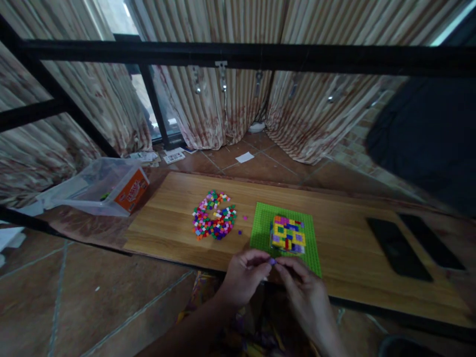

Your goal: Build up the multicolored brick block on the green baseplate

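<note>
Between the fingertips of both hands is a small purple toy brick [272, 261]. My left hand [243, 275] pinches it from the left, and my right hand [303, 285] pinches it from the right. Both are just in front of the near edge of a green baseplate [262, 220]. On that plate sits a block built of many bricks [288, 234], mostly yellow on top, with purple, red, blue and green among them. A pile of loose coloured bricks [219, 228] lies to the left, with a pink brick [245, 217] and a dark blue brick [240, 232] apart from it.
All this rests on a low wooden table [159, 218]. Two dark flat phone-like slabs [399, 248] lie at its right end. A clear plastic box [111, 186] with an orange label stands beyond the left end. Striped curtains [230, 114] hang behind a dark metal bar [238, 54].
</note>
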`<state>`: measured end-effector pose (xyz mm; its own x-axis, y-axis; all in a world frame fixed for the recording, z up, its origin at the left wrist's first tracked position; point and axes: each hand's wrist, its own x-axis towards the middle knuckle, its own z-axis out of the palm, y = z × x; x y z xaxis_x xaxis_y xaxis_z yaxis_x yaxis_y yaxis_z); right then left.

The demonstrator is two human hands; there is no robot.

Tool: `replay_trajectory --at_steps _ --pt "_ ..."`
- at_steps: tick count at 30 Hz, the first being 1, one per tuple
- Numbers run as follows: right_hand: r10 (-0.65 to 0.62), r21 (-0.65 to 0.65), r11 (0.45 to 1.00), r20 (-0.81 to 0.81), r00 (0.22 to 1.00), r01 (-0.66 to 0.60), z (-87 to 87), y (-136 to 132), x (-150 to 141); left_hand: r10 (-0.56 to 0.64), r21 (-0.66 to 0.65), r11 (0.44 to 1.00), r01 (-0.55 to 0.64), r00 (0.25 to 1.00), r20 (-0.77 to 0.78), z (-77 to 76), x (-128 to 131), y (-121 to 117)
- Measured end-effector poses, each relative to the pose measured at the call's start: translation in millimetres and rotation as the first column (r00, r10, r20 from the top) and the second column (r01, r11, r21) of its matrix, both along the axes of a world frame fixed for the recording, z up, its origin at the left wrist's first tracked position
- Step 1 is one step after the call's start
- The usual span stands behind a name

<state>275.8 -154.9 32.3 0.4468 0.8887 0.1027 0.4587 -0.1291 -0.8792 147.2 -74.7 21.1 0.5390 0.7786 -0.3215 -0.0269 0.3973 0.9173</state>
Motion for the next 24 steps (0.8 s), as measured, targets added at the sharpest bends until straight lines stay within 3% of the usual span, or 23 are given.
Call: replay_trajectory --at_steps 5,11,15,24 --pt "-0.150 0.151 0.984 0.399 0.904 0.097 -0.1 19 41 -0.050 0.311 0.945 0.103 0.984 -0.173 4.1 16 5" --pt "-0.105 0.096 0.994 0.566 0.818 0.062 -11.6 29 63 -0.122 0.454 0.842 0.291 0.923 -0.366 5.1 34 6" --pt "-0.144 0.105 0.989 0.529 0.836 0.104 -14.2 30 60 -0.141 0.483 0.804 0.347 0.900 -0.412 6.8 42 4" --pt "-0.322 0.096 0.946 0.174 0.931 0.309 -14.8 29 56 -0.145 0.486 0.799 0.355 0.897 -0.417 2.9 45 4"
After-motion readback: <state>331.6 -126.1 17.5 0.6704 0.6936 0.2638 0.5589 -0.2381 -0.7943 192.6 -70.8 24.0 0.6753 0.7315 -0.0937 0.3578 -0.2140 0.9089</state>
